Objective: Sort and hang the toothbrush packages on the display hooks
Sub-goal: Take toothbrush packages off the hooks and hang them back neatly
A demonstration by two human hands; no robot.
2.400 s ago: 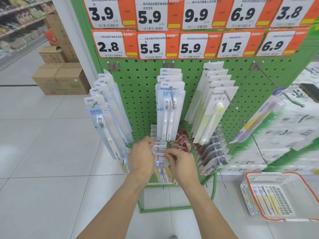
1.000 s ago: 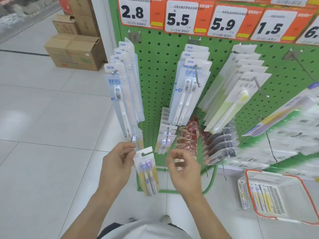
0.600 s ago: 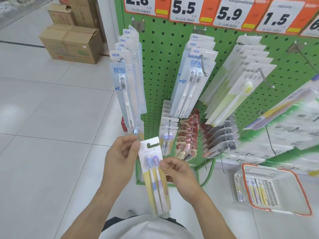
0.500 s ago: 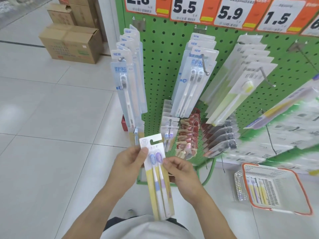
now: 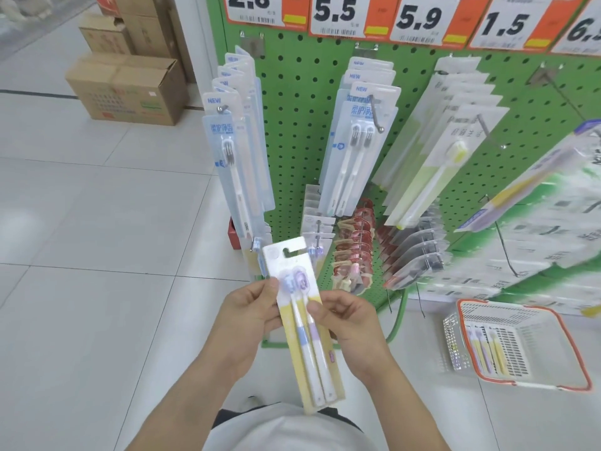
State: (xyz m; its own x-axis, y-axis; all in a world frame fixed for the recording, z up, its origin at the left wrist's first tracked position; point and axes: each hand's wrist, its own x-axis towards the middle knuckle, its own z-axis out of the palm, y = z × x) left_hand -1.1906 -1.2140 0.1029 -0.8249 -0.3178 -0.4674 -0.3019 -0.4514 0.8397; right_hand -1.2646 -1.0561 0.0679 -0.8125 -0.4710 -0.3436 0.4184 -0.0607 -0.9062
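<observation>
In front of the green pegboard rack (image 5: 299, 151), a person holds a twin toothbrush package (image 5: 304, 320) upright between both hands, clear of the hooks and below the hanging rows. The left hand (image 5: 248, 315) pinches its left edge beside the brush heads, thumb on the front; the right hand (image 5: 346, 320) grips the right edge, fingers curled behind the card. Its hang slot at the top is free. Just behind it hang short packs (image 5: 317, 236) on a low hook; above them are pale blue packages (image 5: 239, 151) on the left hook and a second blue row (image 5: 361, 138) in the middle. Open tile floor (image 5: 97, 255) spreads to the left, with cardboard boxes (image 5: 126, 89) well apart. A white basket with an orange rim (image 5: 520, 379) sits on the floor to the right, holding similar packages. The right side of the rack is blurred, and the price tags (image 5: 338, 14) are cut off at the top.
</observation>
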